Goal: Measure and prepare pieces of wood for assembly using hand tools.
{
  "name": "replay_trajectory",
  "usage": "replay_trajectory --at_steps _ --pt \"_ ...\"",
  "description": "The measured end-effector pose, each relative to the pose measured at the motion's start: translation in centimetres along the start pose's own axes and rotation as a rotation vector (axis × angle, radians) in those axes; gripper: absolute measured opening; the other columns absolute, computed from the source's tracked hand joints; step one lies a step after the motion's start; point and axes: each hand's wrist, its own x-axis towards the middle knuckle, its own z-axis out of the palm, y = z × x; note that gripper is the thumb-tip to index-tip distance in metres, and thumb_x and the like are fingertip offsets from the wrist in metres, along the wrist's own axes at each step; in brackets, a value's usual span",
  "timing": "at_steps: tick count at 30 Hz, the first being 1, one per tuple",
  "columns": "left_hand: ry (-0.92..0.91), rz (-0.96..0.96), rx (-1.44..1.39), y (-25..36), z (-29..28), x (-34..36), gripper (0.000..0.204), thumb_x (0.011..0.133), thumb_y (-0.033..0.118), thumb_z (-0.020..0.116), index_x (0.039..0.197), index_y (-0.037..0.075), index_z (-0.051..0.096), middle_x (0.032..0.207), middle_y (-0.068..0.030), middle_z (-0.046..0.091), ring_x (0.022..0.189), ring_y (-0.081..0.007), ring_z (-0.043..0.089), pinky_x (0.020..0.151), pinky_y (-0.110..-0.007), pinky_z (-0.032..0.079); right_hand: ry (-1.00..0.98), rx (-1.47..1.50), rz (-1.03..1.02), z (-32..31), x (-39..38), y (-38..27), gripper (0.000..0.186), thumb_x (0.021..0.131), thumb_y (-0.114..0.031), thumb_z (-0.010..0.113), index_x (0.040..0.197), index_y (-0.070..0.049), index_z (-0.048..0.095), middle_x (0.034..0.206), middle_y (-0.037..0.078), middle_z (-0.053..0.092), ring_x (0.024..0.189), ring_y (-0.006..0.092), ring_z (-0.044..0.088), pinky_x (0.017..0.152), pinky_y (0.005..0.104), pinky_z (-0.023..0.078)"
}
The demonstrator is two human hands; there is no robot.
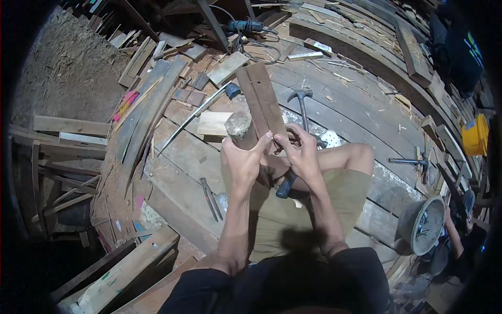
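Left hand (242,159), curled around a stubby wooden post (238,125) with a rough grey end. Beside it, a brown plank (264,94) stands above the lap; it could tip if poorly supported. The right hand (303,157) draws thumb and fingers together at its lower end (whether gripping wood or something tiny, I cannot tell); a slip could pinch the thumbs. Far right, a grey bucket (405,224) holds dark, nail-like pieces (422,225); a yellow bucket's (473,137) contents are unclear.
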Motion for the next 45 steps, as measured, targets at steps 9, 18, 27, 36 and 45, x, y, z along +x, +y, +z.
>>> replay_trajectory --at_steps 9,18,27,36,45 --pt "-0.054 -0.036 -0.102 1.3 0.1 -0.6 0.029 0.075 -0.001 0.075 0.101 -0.003 0.063 0.094 -0.0062 0.066 0.080 -0.0119 0.063 0.071 -0.026 0.050 -0.018 -0.026 -0.005 -0.5 0.2 0.2 0.026 0.087 -0.013 0.066 0.106 0.004 0.062 0.080 0.010 0.067 0.074 0.0103 0.062 0.067 0.0282 0.049" --pt "-0.084 -0.126 -0.182 1.5 0.0 -1.3 0.034 0.072 0.002 0.078 0.102 -0.003 0.064 0.094 -0.0085 0.068 0.079 -0.0134 0.065 0.073 -0.027 0.051 -0.227 0.254 0.167 -2.4 0.5 0.2 0.027 0.092 -0.019 0.063 0.107 0.004 0.061 0.088 0.005 0.064 0.076 0.0090 0.059 0.067 0.0250 0.050" --pt "-0.135 -0.253 -0.503 1.7 -0.9 -0.9 0.035 0.072 -0.005 0.075 0.104 -0.003 0.063 0.093 -0.0102 0.068 0.078 -0.0151 0.066 0.072 -0.028 0.053 -0.414 0.313 0.338 -2.8 1.4 -2.5 0.022 0.093 -0.016 0.061 0.104 0.004 0.060 0.082 0.007 0.065 0.067 0.0097 0.061 0.057 0.0238 0.049" --pt "0.200 -0.117 -0.531 2.8 -7.7 1.2 0.038 0.074 -0.002 0.075 0.107 -0.001 0.057 0.092 -0.0074 0.063 0.082 -0.0171 0.064 0.079 -0.029 0.052 -0.002 -0.085 0.227 -9.7 1.8 0.9 0.023 0.093 -0.014 0.058 0.108 0.004 0.057 0.079 0.008 0.064 0.066 0.0103 0.062 0.058 0.0248 0.052" --pt "0.061 0.039 0.126 2.9 -12.4 6.9 0.033 0.073 0.014 0.076 0.098 -0.001 0.060 0.087 -0.0033 0.058 0.078 -0.0122 0.055 0.068 -0.026 0.042 0.098 0.113 0.295 -9.3 0.0 1.6 0.021 0.095 -0.018 0.058 0.102 0.002 0.055 0.077 0.009 0.064 0.066 0.0122 0.062 0.058 0.0249 0.052"
